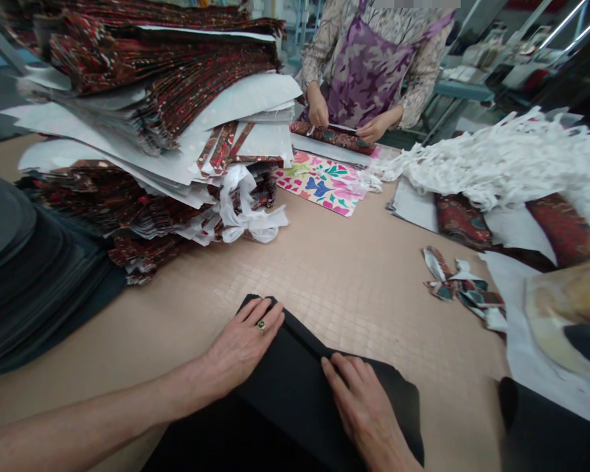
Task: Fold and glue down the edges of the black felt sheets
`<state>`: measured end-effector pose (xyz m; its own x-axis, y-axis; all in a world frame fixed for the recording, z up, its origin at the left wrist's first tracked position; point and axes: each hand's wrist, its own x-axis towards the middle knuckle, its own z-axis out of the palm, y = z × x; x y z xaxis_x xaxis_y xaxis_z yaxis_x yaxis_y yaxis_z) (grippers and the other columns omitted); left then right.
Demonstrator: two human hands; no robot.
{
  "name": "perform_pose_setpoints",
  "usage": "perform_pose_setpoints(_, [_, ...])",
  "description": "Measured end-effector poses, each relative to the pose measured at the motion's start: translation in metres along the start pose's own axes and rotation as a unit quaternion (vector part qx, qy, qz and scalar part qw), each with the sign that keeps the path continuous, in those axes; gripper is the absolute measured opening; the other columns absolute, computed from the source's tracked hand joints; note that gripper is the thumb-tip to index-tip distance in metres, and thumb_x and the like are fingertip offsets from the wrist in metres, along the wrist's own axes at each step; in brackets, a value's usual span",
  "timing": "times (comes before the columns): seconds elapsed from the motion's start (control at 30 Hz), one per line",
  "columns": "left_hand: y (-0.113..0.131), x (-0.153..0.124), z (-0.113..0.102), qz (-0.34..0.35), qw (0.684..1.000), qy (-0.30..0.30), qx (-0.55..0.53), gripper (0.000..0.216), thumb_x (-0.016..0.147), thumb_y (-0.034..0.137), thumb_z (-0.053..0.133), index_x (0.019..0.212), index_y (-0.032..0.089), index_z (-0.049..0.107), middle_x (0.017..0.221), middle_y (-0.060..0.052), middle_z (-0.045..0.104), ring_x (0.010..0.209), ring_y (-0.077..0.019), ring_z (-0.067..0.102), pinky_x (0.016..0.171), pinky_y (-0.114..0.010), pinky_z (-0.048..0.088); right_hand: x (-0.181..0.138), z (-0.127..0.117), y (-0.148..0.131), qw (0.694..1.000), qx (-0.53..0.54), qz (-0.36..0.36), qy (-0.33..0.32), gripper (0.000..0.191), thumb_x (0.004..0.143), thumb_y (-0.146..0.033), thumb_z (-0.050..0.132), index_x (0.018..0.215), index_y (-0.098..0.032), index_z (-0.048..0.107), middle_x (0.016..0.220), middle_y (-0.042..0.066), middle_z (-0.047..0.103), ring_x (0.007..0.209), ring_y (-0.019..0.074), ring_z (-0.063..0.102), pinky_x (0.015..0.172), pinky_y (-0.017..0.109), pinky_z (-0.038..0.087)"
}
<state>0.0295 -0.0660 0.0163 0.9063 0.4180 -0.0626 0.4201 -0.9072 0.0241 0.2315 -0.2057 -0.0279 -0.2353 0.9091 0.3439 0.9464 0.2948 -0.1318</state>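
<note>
Your left hand (246, 334) and right hand (364, 400) each hide part of the smooth black sheet (295, 387) beneath them, and you cannot see either thumb; the sheet's near end runs off the bottom edge. Your left forearm is cut off at the lower left, your right wrist at the bottom. At far left the frame crops the stack of dark, rounded sheets (44, 282); at upper left, the tall red-brown patterned fabric pile (187, 59). The thin pale strip (343, 128) between the co-worker's hands is too small for you to identify, and the machines (491, 39) at upper right are blurred.
</note>
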Motion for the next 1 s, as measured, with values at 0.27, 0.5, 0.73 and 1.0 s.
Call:
perform_pose_setpoints(0.27, [0.019,0.004,0.006,0.090,0.995,-0.013,-0.043,0.048,0.083,0.010,0.040,0.130,0.006,0.035,0.133,-0.013,0.040,0.121,-0.0271,0.036,0.101,-0.037,0.032,0.006,-0.007,0.001,1.000,-0.014,-0.024,0.015,0.037,0.086,-0.008,0.028,0.106,-0.011,0.059,0.094,0.012,0.061,0.079,0.0198,0.053,0.063,0.033,0.045])
perform_pose_setpoints(0.5, [-0.012,-0.002,-0.005,-0.082,0.994,0.061,-0.036,0.049,0.073,-0.007,0.034,0.119,0.006,0.046,0.123,-0.018,0.046,0.115,-0.0281,0.041,0.095,-0.044,0.037,0.006,-0.002,-0.002,1.000,-0.005,0.001,0.027,0.036,0.085,-0.006,0.029,0.105,-0.012,0.059,0.096,0.013,0.060,0.081,0.0215,0.053,0.064,0.035,0.045])
perform_pose_setpoints(0.73, [0.065,0.031,0.007,0.044,0.980,0.026,-0.191,0.051,0.072,-0.004,0.045,0.122,0.009,0.041,0.106,-0.010,0.055,0.101,-0.0222,0.049,0.089,-0.036,0.044,-0.005,-0.016,0.019,0.984,0.160,0.082,0.019,0.028,0.088,-0.015,0.042,0.114,-0.016,0.052,0.092,0.008,0.061,0.082,0.0162,0.055,0.068,0.030,0.048])
perform_pose_setpoints(1.0, [0.062,0.026,0.007,0.051,0.984,0.027,-0.168,0.037,0.078,0.000,0.045,0.113,0.011,0.050,0.111,-0.010,0.052,0.103,-0.0245,0.045,0.086,-0.038,0.045,-0.025,-0.022,0.040,0.988,0.141,0.042,0.052,0.024,0.087,-0.007,0.043,0.098,-0.017,0.061,0.084,0.006,0.060,0.075,0.0139,0.053,0.065,0.030,0.043])
